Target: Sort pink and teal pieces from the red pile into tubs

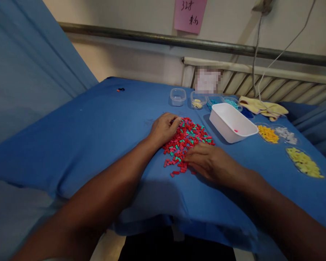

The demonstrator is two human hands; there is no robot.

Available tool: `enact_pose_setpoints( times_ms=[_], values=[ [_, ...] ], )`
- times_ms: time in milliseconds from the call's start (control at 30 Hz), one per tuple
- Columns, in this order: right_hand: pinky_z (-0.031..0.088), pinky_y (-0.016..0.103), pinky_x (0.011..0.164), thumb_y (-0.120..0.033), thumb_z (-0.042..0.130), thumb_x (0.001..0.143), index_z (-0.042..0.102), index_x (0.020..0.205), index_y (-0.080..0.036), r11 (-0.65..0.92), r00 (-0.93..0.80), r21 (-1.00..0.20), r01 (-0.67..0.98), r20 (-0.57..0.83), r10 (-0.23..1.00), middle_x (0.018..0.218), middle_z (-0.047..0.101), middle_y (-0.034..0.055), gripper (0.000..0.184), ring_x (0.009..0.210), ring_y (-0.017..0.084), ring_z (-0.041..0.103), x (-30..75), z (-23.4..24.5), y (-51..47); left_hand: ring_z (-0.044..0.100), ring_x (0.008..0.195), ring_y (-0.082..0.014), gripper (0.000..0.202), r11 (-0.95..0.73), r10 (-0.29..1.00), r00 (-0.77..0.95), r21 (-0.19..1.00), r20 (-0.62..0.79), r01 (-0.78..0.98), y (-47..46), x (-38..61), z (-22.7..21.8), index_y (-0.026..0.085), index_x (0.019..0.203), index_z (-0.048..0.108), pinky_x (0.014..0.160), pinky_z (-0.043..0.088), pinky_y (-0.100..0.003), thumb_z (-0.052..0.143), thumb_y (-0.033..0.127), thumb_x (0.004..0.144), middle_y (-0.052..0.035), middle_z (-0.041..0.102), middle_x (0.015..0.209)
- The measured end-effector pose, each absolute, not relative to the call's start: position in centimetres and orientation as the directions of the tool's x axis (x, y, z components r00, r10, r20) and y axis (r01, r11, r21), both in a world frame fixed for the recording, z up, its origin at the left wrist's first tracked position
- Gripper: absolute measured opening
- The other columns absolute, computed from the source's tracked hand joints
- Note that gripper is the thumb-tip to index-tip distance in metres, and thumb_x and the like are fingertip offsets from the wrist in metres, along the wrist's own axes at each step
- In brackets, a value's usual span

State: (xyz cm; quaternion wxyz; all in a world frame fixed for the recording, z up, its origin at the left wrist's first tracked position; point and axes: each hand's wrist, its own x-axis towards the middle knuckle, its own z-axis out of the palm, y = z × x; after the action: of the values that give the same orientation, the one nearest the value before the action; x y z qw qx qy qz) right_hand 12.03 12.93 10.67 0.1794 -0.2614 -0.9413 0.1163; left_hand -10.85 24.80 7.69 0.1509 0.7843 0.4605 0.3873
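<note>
A loose pile of small plastic pieces [182,142], mostly red and pink with some green ones, lies on the blue cloth. My left hand [164,127] is at the pile's upper left edge, its fingers curled and the thumb close to the index finger. Low on the right side of the pile, my right hand [205,159] has its fingers pressed together among the pieces. Whatever either hand's fingertips hold is too small or hidden to make out. Beyond the right hand stands a white plastic tub [228,125] with a small red or pink piece inside.
Along the back are a clear container [178,97], one with cream pieces [197,104] and others with blue pieces [230,104]. A yellow cloth [263,107] lies behind the tub. Rightward are orange-yellow [268,134], grey-white [286,135] and yellow-green pieces [304,162] in shallow containers.
</note>
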Motion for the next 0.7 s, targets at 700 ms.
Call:
enact_pose_setpoints(
  times_ms=[700],
  values=[
    [0.054,0.036,0.091,-0.012,0.054,0.106,0.076,0.109,-0.020,0.768,-0.771,-0.325,0.552,0.153,0.618,0.106,0.077,0.0090,0.024,0.099,0.022,0.069,13.3,11.0,13.4,0.068,0.099,-0.0239,0.035,-0.518,0.847,0.282,0.576,0.451,0.633,24.9,-10.9,7.5,0.019,0.095,0.075,0.094,0.052,-0.038,0.051,0.041,0.109,-0.0077,0.075,0.100]
  ],
)
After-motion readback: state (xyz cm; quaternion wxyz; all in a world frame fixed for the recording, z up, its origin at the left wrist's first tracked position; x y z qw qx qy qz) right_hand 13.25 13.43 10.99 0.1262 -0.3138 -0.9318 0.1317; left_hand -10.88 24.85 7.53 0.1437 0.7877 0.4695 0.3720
